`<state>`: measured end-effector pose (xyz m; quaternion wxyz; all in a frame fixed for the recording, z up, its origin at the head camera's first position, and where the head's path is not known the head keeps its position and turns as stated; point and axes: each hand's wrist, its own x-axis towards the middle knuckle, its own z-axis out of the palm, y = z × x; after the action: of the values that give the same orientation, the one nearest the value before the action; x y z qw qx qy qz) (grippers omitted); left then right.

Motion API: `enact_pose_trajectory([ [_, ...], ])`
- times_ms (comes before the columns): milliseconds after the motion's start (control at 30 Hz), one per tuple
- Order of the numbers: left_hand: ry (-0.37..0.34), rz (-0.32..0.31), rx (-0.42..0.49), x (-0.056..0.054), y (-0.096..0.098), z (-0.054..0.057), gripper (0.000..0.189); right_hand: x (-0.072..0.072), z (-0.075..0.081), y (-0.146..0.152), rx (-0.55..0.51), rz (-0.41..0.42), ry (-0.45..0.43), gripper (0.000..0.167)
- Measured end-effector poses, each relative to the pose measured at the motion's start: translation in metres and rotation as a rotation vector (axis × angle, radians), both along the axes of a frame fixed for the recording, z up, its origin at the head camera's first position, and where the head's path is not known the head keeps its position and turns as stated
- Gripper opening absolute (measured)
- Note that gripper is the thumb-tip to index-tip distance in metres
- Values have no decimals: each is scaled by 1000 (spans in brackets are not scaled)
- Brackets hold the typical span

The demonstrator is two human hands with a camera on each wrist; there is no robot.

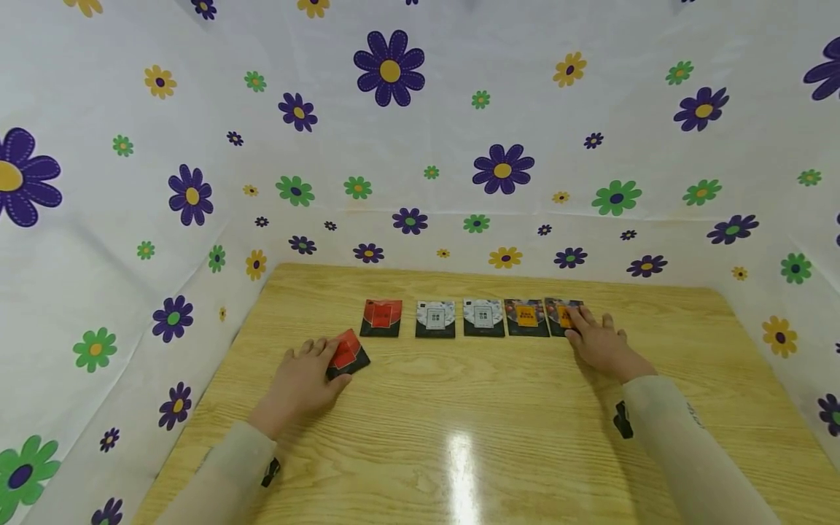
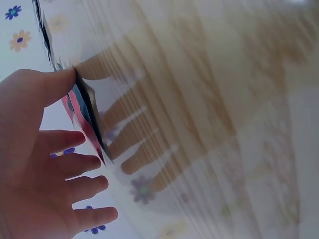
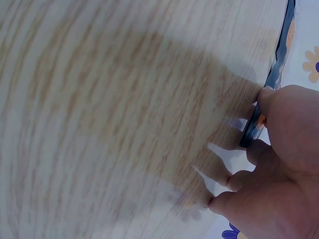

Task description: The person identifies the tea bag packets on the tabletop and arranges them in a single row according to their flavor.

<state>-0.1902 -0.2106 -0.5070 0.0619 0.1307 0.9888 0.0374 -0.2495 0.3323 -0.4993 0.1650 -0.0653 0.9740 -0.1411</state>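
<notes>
Near the left end of the row, my left hand [image 1: 302, 383] holds a red-and-black square packet [image 1: 350, 355] at its edges, turned askew on the table. The left wrist view shows the thumb against the packet's [image 2: 87, 112] near edge, the fingers spread beyond it. Far to the right, my right hand [image 1: 605, 346] rests its fingertips on the last orange-and-black packet [image 1: 556, 309] and partly covers it. In the right wrist view the thumb touches the near edge of this packet [image 3: 256, 122], while the other fingertips reach down to the table.
Along the back of the wooden table [image 1: 420, 415] lie another red-and-black packet [image 1: 380, 319], two white-and-black packets [image 1: 435, 319] and another orange-and-black packet [image 1: 526, 318]. A flowered white cloth [image 1: 433, 240] stands as walls behind and at both sides.
</notes>
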Motion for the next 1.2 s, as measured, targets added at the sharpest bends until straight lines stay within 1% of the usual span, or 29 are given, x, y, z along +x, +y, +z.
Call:
enact_pose_trajectory([
  [133, -15, 20, 17, -2, -6, 1, 77, 0, -1, 1, 1, -2, 0, 67],
  [267, -21, 22, 20, -3, -10, 1, 72, 0, -1, 0, 4, -7, -4, 67],
  [533, -27, 41, 54, -8, -16, 4, 61, -1, -1, 1, 8, -9, 1, 67],
  [767, -38, 59, 56, -13, -22, 1, 61, 0, -2, 0, 4, -10, 1, 66],
  [1000, -6, 90, 87, -18, -20, -1, 68, -1, -3, 1, 5, -5, 5, 67],
  [1200, 8, 104, 95, -26, -20, -8, 67, -2, -4, 1, 14, -10, 6, 67],
])
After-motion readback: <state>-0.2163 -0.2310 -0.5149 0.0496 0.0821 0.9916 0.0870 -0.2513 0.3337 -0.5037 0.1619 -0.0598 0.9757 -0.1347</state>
